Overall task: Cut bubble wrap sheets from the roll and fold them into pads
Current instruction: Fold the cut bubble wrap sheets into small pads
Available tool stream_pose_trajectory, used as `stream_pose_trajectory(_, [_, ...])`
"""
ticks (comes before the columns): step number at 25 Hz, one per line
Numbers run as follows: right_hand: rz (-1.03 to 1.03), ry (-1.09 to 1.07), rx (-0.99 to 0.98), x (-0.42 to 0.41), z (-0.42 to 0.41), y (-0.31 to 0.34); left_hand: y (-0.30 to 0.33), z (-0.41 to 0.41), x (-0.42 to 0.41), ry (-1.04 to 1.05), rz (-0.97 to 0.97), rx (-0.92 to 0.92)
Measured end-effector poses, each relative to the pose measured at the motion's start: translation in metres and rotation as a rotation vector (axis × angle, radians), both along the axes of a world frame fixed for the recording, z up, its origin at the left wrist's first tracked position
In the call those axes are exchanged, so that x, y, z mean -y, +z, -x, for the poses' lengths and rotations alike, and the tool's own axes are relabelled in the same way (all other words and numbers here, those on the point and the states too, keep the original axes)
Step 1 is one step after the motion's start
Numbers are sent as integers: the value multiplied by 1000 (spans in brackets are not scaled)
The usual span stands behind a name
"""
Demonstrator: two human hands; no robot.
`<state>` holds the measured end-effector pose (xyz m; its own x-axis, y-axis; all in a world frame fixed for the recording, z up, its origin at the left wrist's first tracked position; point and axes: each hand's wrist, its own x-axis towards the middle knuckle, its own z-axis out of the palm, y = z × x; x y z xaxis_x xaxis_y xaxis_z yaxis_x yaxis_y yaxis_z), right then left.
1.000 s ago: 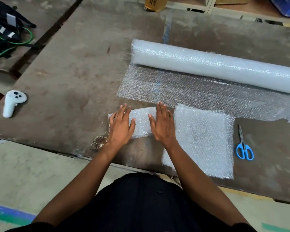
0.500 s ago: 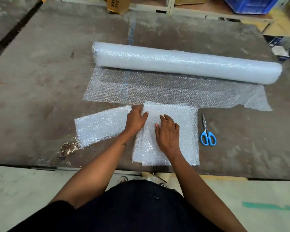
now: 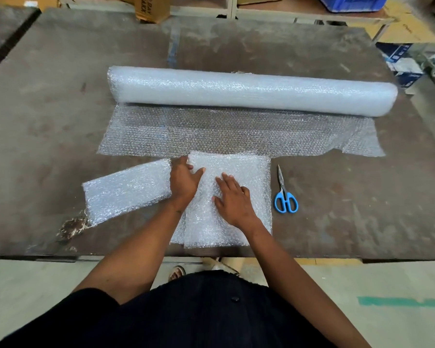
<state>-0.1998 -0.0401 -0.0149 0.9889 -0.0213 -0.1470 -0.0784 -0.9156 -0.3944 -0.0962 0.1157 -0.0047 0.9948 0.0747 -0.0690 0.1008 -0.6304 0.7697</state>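
Since a second ago you have left the folded pad (image 3: 127, 190) lying on the tabletop (image 3: 48, 101) to your left and brought both hands over to the cut sheet (image 3: 249, 172) beside it, so one pad looks finished and the next fold is starting. Your left hand (image 3: 183, 180) sits at the sheet's upper left edge, thumb out over the wrap; its fingertips are hidden at the edge, so I cannot tell whether that grip has pinched a layer or only presses on it. Your right hand (image 3: 232, 198) lies flat in the middle of the sheet, fingers spread and straight, pressing down and holding nothing. Along the near edge of the sheet more than one layer shows, so it is either partly folded or several sheets are stacked; I cannot say which. Behind your hands the roll (image 3: 251, 90) lies across the tabletop with a length unrolled toward you, its cut edge meeting the far edge of the sheet. The scissors (image 3: 285, 197) rest just right of the sheet, untouched. My judgement: cutting is paused and you are on the folding step, so keep the right palm anchoring the wrap while the left brings its edge across, since the slippery layers could slide out of line.
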Motion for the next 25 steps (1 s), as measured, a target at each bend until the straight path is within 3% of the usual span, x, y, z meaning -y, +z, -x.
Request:
stream_pose_trajectory(8, [-1,36,-37,6,4,2,3,21,17,184,-27,-256])
stream_pose_trajectory(14, [7,55,-51,7,5,0,7,27,20,235,184,-253])
stream_pose_trajectory(18, [-7,59,-55,8,5,-1,13,26,22,139,296,-196])
stream_pose_trajectory(20, [-63,43,-43,10,4,1,19,27,23,57,463,-195])
stream_pose_trajectory(22, [-183,-38,32,11,5,5,24,25,22,24,630,-254])
stream_pose_trajectory(25, [-234,-182,202,23,3,16,26,20,13,-81,696,-388])
